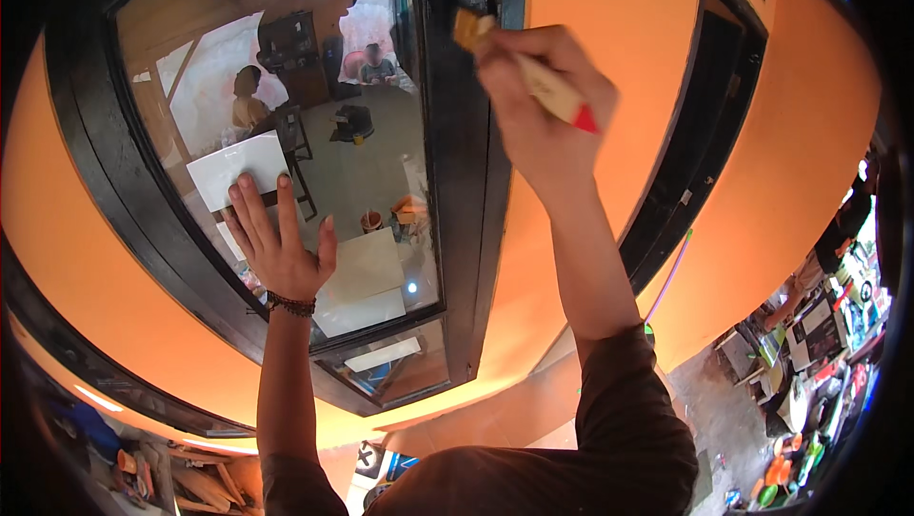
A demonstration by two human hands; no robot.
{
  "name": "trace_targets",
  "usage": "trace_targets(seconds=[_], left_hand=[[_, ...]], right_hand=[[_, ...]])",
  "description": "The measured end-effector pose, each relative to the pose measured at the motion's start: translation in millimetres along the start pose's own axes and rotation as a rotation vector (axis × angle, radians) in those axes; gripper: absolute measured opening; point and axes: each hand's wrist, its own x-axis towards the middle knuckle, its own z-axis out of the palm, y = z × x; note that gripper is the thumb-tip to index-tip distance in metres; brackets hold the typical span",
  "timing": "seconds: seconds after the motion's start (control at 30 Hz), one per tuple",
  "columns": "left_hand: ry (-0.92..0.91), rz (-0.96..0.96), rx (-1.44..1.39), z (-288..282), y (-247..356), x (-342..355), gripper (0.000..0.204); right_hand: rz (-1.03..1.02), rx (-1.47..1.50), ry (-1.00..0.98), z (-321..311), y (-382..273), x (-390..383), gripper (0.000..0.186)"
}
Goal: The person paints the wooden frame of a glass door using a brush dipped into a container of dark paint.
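My right hand (552,102) is closed around a paintbrush (549,94) with a pale handle and a red end. Its yellowish bristles point up and left, at the upper right part of the black window frame (468,183); whether they touch it I cannot tell. Fingers spread and stretched, my left hand (281,240) lies flat against the window glass (352,168). Those fingertips overlap the lower edge of a white sheet (238,168); whether it is on the glass or behind it is unclear. A dark bracelet circles that wrist.
Orange wall (590,2) surrounds the window. To the right stands another dark frame (700,116), with a thin purple stick (671,278) leaning near it. People and furniture show in the glass. Wood pieces (205,483) lie lower left; assorted goods (800,430) crowd the far right.
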Motion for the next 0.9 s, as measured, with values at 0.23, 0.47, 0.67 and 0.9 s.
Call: trace_targets(seconds=[0.23, 0.47, 0.67, 0.9], left_hand=[[-0.050, 0.006, 0.011, -6.4, -4.4, -2.7, 0.065], [-0.030, -0.002, -0.002, -0.2, 1.6, -0.6, 0.062], [-0.019, 0.011, 0.008, -2.8, -4.4, 0.0, 0.064], [-0.054, 0.009, -0.009, -1.2, -0.4, -1.3, 0.064]], right_hand=[[0.117, -0.140, -0.173, -14.9, -5.5, -14.4, 0.010], [-0.070, 0.112, 0.040, 10.1, 14.1, 77.7, 0.007], [0.256, -0.180, -0.353, -35.2, 9.3, -31.2, 0.016], [-0.043, -0.031, 0.052, -4.2, 9.0, 106.7, 0.012]])
